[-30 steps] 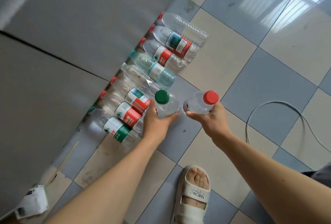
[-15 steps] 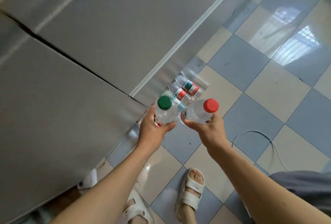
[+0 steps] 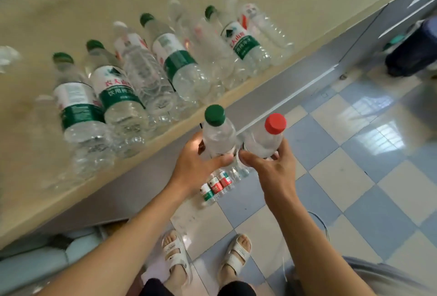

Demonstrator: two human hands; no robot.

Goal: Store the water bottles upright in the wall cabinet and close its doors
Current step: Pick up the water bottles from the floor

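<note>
1. Head view: the left hand [image 3: 196, 165] grasps a green-capped bottle [image 3: 218, 136] around its body, fingers and thumb curled about it.
2. The right hand [image 3: 272, 170] grasps a red-capped bottle [image 3: 266, 139] the same way, thumb across the near side.
3. Both held bottles stand nearly upright, side by side and close together, just near of the front edge of a beige shelf [image 3: 146, 144].
4. The shelf carries a row of clear bottles [image 3: 151, 75] running from near left to far right. They appear to be standing upright, though wide-angle distortion and blur make their exact tilt hard to confirm.
5. Several bottles in the row have green caps and green-and-white labels; others show white caps or red label markings.
6. The row sits close to the shelf's front edge, neighbouring bottles touching or just beside each other.
7. Below the hands, more bottles [image 3: 216, 187] lie on their sides on the checkered floor [image 3: 354, 177], against the base of the grey cabinet front [image 3: 146, 182].
8. Two feet in white sandals [image 3: 175, 255] stand on the floor near the bottom of the view.
9. A white cable [image 3: 324, 224] lies on the floor to the right of the right forearm.
10. A dark object [image 3: 411, 54] stands on the floor at far right.
</note>
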